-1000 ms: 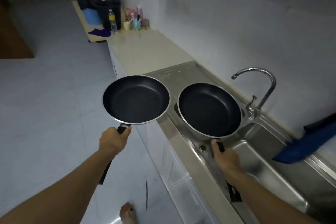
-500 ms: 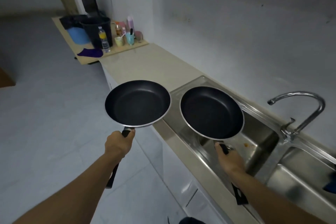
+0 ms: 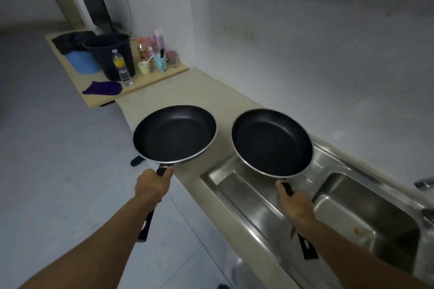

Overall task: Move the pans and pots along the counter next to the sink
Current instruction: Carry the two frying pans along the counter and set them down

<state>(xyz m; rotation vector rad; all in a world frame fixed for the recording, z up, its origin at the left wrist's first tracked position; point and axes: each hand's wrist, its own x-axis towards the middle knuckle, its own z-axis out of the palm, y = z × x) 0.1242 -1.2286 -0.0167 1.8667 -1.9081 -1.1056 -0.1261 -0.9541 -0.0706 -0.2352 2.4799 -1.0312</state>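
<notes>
No text, brand or number can be read anywhere. The bottle (image 3: 121, 67) carries a label, but its print is too small and blurred.

We see our two forearms reaching into view from the bottom edge, both bare up to where the picture cuts them off, with no sleeve or cuff showing on either one. Our left hand (image 3: 152, 185) and our right hand (image 3: 296, 204) are bare as well, without gloves, and we can make out no ring, watch or band on the wrists or on the fingers that show. The light is dim and details are soft.
</notes>
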